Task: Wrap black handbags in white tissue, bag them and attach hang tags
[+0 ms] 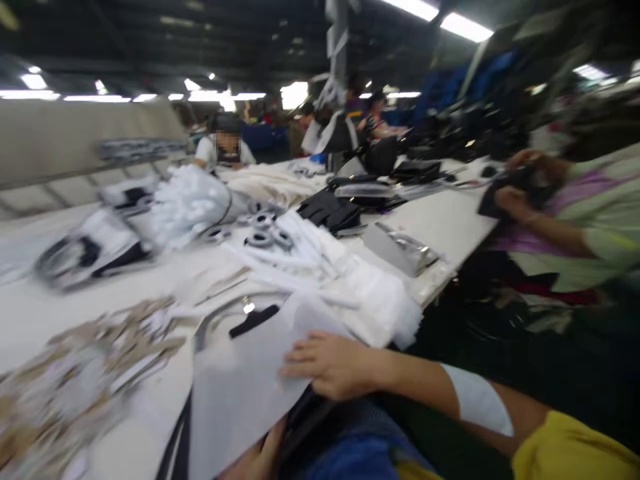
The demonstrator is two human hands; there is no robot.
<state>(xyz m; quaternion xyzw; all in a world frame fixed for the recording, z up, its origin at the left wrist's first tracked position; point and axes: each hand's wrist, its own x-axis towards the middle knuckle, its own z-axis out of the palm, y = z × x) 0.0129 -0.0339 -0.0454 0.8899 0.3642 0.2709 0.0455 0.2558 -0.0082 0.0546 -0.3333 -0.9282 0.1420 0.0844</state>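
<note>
At a long white worktable point(450, 227) in a crowded workshop, a person's right hand point(330, 365) lies flat, fingers spread and released, on the near right corner of a pale sheet point(235, 400) that hangs over the table's near edge. It presses the sheet rather than clasping it. The left hand point(253, 461) shows only in part at the bottom of the frame, under the sheet's near edge and beside a dark piece point(305, 420); whether it grips anything cannot be told through the blur. A short black strip point(254, 320) rests just beyond the far end of the sheet, and blue cloth point(350, 447) lies in the person's lap. A white band point(477, 400) wraps the right forearm. As far as the frame shows, the work looks mid-course. The sheet is laid out under the hand, and beige cut pieces point(100, 360) lie scattered to the near left. A heap of white fabric point(370, 300) sits just to the right of the sheet. Farther off are grey rings point(265, 233), a stack of black pieces point(330, 210) and a silvery object point(400, 250) near the right edge. At far right, a co-worker's hands point(520, 193) handle something dark, and other people sit at the far end.
</note>
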